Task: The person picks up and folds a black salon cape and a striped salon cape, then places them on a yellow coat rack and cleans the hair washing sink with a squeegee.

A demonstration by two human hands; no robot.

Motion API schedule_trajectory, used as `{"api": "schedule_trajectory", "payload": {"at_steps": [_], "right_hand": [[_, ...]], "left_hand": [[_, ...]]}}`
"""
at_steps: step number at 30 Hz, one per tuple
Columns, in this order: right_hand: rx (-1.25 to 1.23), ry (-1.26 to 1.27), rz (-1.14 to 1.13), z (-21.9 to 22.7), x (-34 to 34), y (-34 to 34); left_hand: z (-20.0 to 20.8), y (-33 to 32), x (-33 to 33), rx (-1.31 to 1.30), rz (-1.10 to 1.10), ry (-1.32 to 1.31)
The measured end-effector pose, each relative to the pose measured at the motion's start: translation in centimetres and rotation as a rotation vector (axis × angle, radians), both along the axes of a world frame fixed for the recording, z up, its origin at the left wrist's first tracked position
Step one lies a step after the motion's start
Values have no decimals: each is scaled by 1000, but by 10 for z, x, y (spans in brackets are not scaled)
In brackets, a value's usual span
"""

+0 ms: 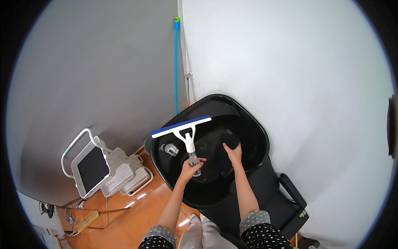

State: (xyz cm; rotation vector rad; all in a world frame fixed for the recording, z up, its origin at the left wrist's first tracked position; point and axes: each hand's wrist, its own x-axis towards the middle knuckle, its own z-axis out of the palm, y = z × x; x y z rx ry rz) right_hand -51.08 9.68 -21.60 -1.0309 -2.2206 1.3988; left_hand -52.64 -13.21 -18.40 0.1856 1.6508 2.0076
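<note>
My left hand (192,169) is closed round the clear bottle handle of a spray squeegee (190,143). Its white head with a blue strip points away from me, held over the black shampoo basin (259,133). Over the basin's right half, my right hand (234,154) is closed on a black pad (231,139). That pad is dark against the dark bowl, so its exact kind cannot be made out. A chrome tap (169,149) stands at the basin's left side, left of the squeegee.
A black salon chair (267,191) adjoins the basin at the near right. White walls (290,62) rise behind it. At left stands a white tiered trolley (110,170) on the orange tiled floor (120,230). A blue pole (176,70) leans in the corner.
</note>
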Motion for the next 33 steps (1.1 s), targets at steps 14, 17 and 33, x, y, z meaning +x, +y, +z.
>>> {"api": "schedule_trajectory", "payload": {"at_steps": [14, 17, 33], "right_hand": [[818, -636, 328, -56, -88, 3], [802, -630, 318, -60, -95, 2], [816, -426, 837, -53, -29, 23]], "left_hand": [[-16, 13, -22, -74, 131, -74], [-16, 15, -21, -192, 80, -69], [-15, 16, -23, -76, 165, -81]]}}
